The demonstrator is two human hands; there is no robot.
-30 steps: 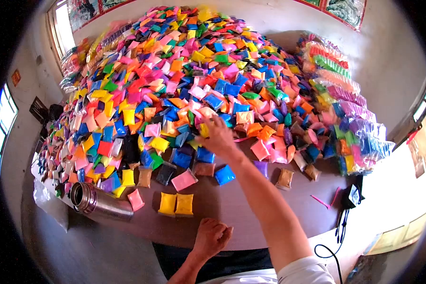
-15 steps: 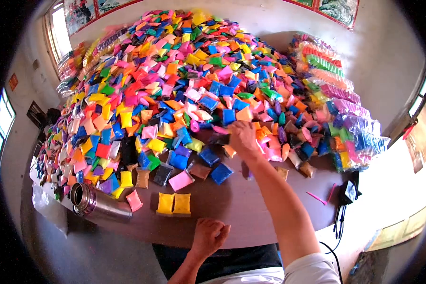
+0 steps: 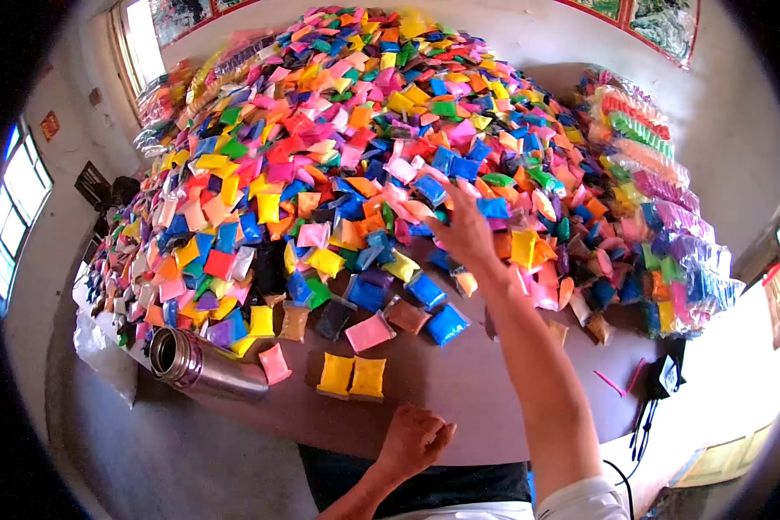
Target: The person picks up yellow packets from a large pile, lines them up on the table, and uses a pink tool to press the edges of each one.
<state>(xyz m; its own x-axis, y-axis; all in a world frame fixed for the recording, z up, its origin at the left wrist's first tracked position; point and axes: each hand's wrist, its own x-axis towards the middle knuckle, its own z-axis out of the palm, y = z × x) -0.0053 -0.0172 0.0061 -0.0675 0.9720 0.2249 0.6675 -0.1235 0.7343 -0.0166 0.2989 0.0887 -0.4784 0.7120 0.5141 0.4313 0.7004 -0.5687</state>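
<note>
We'd pinch lightly from the top so the heap of packets [image 3: 364, 156] doesn't slide (slippery-looking stuff). Our right hand [image 3: 466, 227] is spread over it, beyond and right of the flask [image 3: 217, 368]; our left hand [image 3: 413, 442], right of the flask, is curled, contents unclear. The packets look puffy, glossy and multicolored, including 2 yellow ones [image 3: 335, 374] right of the flask.

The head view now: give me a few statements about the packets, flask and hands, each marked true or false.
The right hand is over the packet pile. True.
The steel flask stands upright. False: the steel flask lies on its side.
The two yellow packets lie side by side. True.
The left hand grips a blue packet. False: the left hand is curled, with no packet visible in it.
</note>
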